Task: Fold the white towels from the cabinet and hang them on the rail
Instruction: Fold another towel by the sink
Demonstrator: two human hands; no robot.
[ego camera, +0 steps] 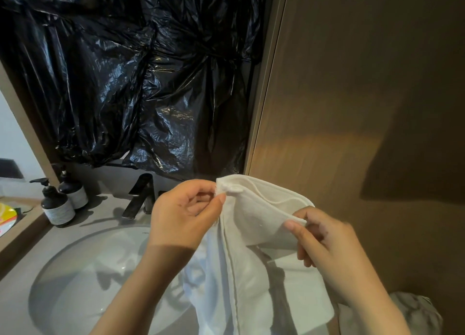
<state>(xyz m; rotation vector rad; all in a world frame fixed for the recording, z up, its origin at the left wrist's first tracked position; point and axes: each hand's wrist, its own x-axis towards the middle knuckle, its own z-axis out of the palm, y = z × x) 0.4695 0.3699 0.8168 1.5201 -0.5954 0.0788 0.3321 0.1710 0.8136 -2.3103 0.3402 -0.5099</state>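
Towel (pixel 251 271): While it is held up above the sink (pixel 83 271), its top edge is stretched between both hands; the rest hangs down.
Fold: the two corners should be brought together evenly, the hem kept taut.
Left hand (pixel 186 216): raised, one corner pinched by thumb and forefinger.
Right hand (pixel 324 239): lower, the other end of the edge pinched.

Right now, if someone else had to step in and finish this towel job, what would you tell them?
The left hand pinches the white towel by its top corner; the right hand pinches its upper edge. It hangs over the sink, unfolded. A crumpled white cloth lies lower right. No rail in view; nothing visibly folded. To do: fold, hang, repeat.
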